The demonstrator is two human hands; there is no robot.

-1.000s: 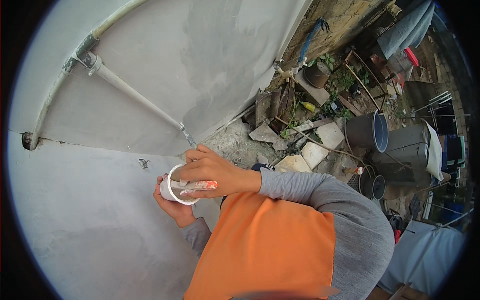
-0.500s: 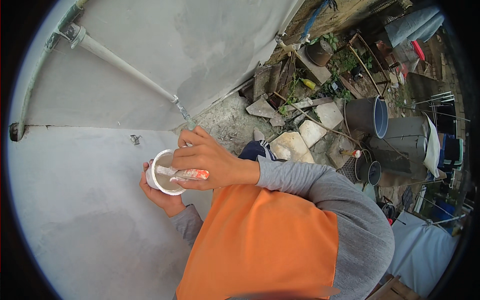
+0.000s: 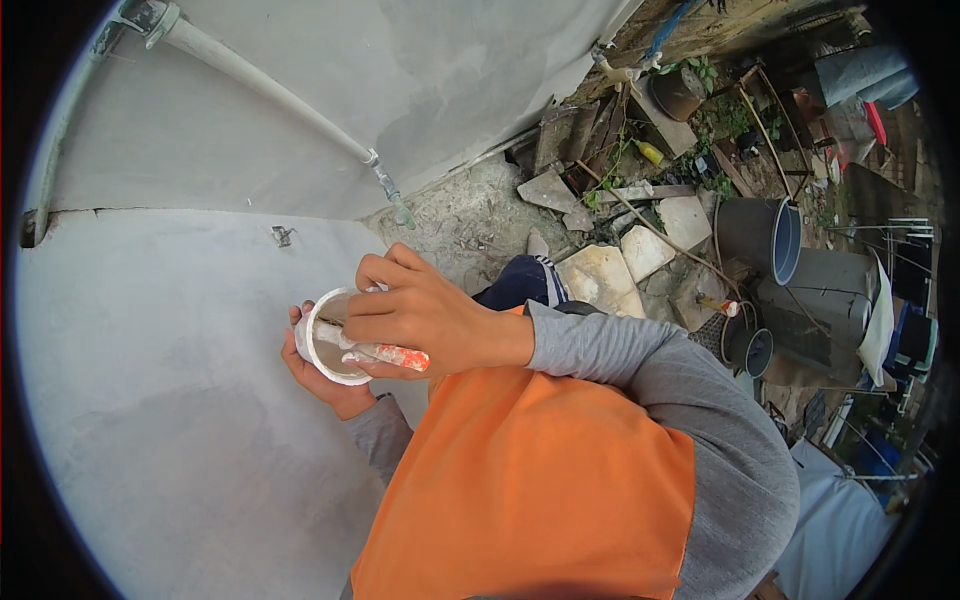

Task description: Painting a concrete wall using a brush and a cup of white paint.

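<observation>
My left hand (image 3: 348,398) is wrapped round a white cup (image 3: 305,350), its mouth tilted up toward me. Over the cup's rim, my right hand (image 3: 435,318) is closed on a paintbrush (image 3: 402,357) with a paint-smeared white and red handle. The brush's other end reaches into the cup, where its tip is hard to make out. Pale residue coats the inside of the cup. Part of the cup's far side is covered by my right fingers.
Grey-white walls (image 3: 170,330) rise to the left, with a pipe (image 3: 270,92) running along one. To the right lie broken slabs (image 3: 600,278), a yellow bottle (image 3: 649,152), a large dark bucket (image 3: 745,235), a smaller bucket (image 3: 750,350) and a white sheet (image 3: 830,520).
The view has shifted slightly, moving the surroundings rightward and the pipe upward in the picture. Both hands keep their hold, and the brush stays in the cup with only a slight shift.
</observation>
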